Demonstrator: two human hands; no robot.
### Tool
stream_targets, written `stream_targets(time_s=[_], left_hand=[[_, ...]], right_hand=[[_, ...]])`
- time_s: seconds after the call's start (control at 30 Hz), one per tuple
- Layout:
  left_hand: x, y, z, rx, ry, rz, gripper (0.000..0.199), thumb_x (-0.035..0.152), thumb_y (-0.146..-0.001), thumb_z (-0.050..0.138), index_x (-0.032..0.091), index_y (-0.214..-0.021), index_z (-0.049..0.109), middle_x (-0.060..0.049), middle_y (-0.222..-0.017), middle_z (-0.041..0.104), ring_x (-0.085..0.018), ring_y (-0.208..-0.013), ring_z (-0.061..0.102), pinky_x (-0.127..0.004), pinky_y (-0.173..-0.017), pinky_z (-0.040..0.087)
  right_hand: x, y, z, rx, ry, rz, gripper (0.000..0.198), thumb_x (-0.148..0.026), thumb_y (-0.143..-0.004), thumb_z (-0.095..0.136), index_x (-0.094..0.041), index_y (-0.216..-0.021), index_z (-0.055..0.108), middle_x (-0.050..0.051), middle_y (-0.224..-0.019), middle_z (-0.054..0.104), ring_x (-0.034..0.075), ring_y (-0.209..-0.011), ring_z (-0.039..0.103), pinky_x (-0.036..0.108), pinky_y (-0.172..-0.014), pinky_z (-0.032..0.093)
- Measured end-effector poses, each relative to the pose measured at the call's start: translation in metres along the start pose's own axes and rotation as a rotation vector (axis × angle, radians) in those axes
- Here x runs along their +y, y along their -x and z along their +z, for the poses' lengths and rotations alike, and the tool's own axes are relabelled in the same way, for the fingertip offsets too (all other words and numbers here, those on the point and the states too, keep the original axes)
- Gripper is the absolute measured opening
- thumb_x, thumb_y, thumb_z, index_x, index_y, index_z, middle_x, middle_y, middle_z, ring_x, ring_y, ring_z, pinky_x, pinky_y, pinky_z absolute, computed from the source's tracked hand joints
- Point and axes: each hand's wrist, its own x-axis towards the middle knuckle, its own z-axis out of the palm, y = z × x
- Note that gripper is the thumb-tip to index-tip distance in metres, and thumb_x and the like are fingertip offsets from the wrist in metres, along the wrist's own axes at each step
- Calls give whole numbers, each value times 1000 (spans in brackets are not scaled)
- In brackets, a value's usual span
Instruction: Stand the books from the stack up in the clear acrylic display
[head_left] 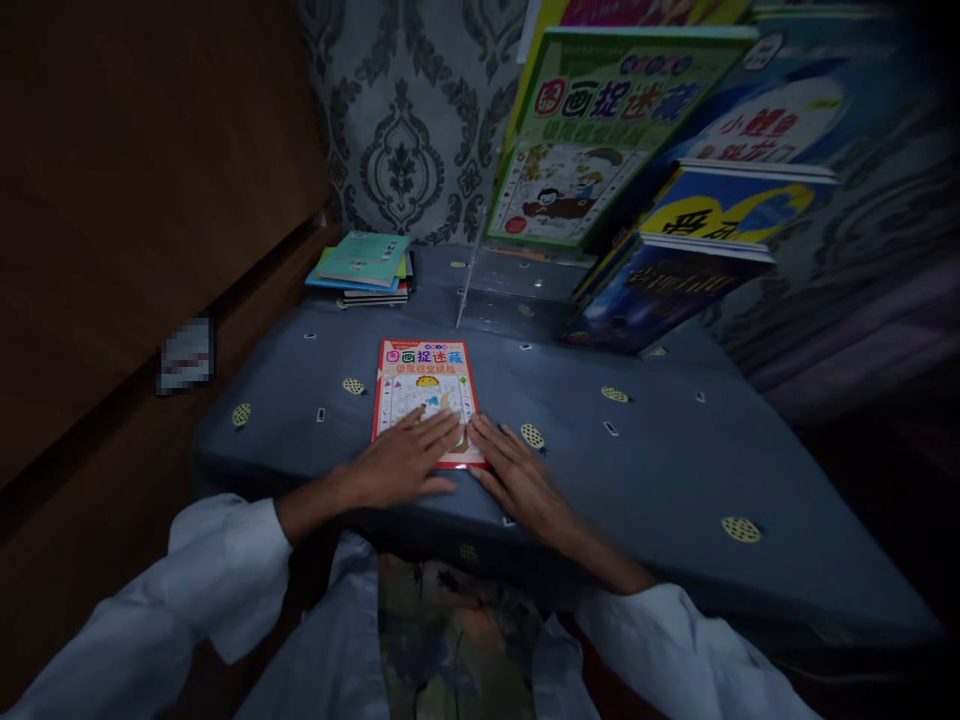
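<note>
A red-bordered picture book (426,372) with colourful Chinese characters on its cover lies flat near the front of the cloth-covered table. My left hand (409,455) rests flat across the lower part of the cover, fingers stretched out to the right. At the book's lower right edge lies my right hand (517,478), its fingers extended and its fingertips touching the edge. Neither hand grips anything. The lower part of the cover is partly hidden under my hands.
Behind the book stands a clear acrylic rack (510,295) holding upright books, among them a green picture book (577,130) and a dark blue book (660,290). A small book stack (367,262) sits at the back left. Dark wooden furniture (150,150) borders the left side.
</note>
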Motion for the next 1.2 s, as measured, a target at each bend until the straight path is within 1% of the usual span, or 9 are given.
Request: stream_targets(time_s=[0.07,0.17,0.3,0.5,0.6,0.73,0.9,1.03,1.2], left_hand=[[16,8,3,28,4,22,74,61,-100,34,15,-156,23,-13,-162,25,-22,-153,16,-42,-125,9],[24,19,5,46,10,13,76,62,-99,34,15,-157,19,-13,-162,26,-21,-152,19,-42,-125,9],[17,39,5,58,4,-35,76,63,-99,31,16,-158,15,-13,-162,26,-21,-152,19,-41,-125,13],[-6,61,1,73,18,-202,71,60,-101,29,20,-158,15,-12,-162,26,-21,-152,19,-42,-123,20],[-26,55,0,55,21,-285,70,60,-102,26,17,-157,21,-13,-161,27,-22,-152,19,-42,-123,21],[-62,31,-3,51,20,-384,69,57,-103,24,13,-156,25,-15,-162,25,-24,-152,17,-46,-121,23],[-97,0,-10,5,72,-484,68,53,-102,27,13,-157,21,-15,-163,18,-26,-152,18,-47,-120,24],[-103,-8,-13,0,78,-500,70,52,-102,28,8,-157,19,-17,-163,15,-26,-152,15,-48,-121,21],[-101,-7,-11,28,60,-493,68,52,-102,27,11,-156,22,-16,-163,18,-25,-152,17,-46,-121,22]], right_hand=[[0,1,1,4,5,-3,58,-33,-101,43,-20,-156,30,13,-156,40,25,-145,36,53,-118,35],[0,0,0,2,5,-5,57,-34,-101,43,-20,-155,31,13,-155,42,25,-145,37,52,-118,35],[-2,-1,-4,-2,4,-12,54,-35,-102,41,-19,-153,35,13,-154,44,25,-144,38,52,-118,35],[-4,-1,-7,-4,-14,0,54,-36,-102,42,-22,-154,35,12,-154,43,26,-144,38,54,-118,35],[-3,-2,-6,-7,-7,4,55,-37,-102,41,-21,-154,34,12,-155,43,26,-144,38,53,-118,35],[-3,-1,-5,-13,-7,4,55,-36,-102,42,-23,-155,33,10,-155,43,25,-144,38,53,-118,35],[-3,-1,-11,-34,-37,23,54,-38,-102,41,-25,-154,34,9,-155,43,24,-145,37,53,-119,33],[6,-20,-18,-110,-40,33,52,-41,-103,36,-22,-152,39,11,-156,41,24,-147,33,54,-120,28],[39,-78,-15,-145,-2,70,55,-43,-102,33,-17,-151,39,14,-158,37,27,-148,31,57,-120,24]])
